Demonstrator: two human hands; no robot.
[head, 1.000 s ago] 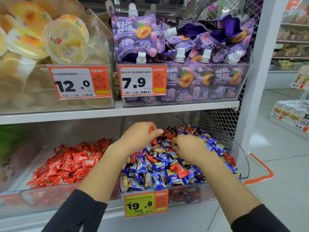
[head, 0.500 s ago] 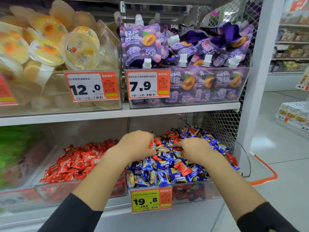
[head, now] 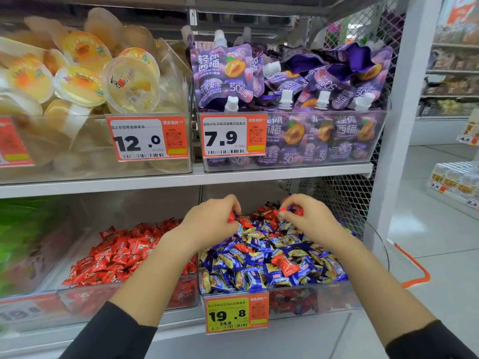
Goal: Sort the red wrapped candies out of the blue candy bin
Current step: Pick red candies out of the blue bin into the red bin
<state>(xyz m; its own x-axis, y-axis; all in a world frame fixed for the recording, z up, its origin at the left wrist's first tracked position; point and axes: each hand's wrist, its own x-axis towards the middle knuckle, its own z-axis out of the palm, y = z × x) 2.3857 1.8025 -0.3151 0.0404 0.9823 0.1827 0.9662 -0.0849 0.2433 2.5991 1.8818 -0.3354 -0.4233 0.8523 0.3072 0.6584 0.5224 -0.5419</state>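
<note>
Head view: the red wrapped candies (head: 285,265) that need sorting are scattered through the blue candy bin (head: 311,301) on the lower shelf (head: 103,182). A cluster shows at the back of the heap, and single strays lie among the blue wrappers nearer the front. Since a second ago both hands have reached deeper, from the middle of the pile to its rear edge, and each has come up pinching red. The left hand (head: 210,218) has its fingers (head: 230,206) curled shut on a red candy (head: 231,218) that peeks out at the thumb side. The right hand (head: 308,218) is closed likewise, its fingertips (head: 283,215) nipping a red piece (head: 284,210) just above the heap. Half a second ago the hands were lower and still rummaging, so this reads as the picking moment finished for two pieces at once.

I judge the task well under way but far from done, since several red wrappers remain in plain sight among the blue. The neighbouring bin of red candies (head: 124,255) sits just to the left, touching the blue bin's side, and seems the natural place for both handfuls. Above, the price tag (head: 237,313) on the bin front, the purple pouches (head: 298,79) and the jelly cups (head: 103,76) stay untouched.
</note>
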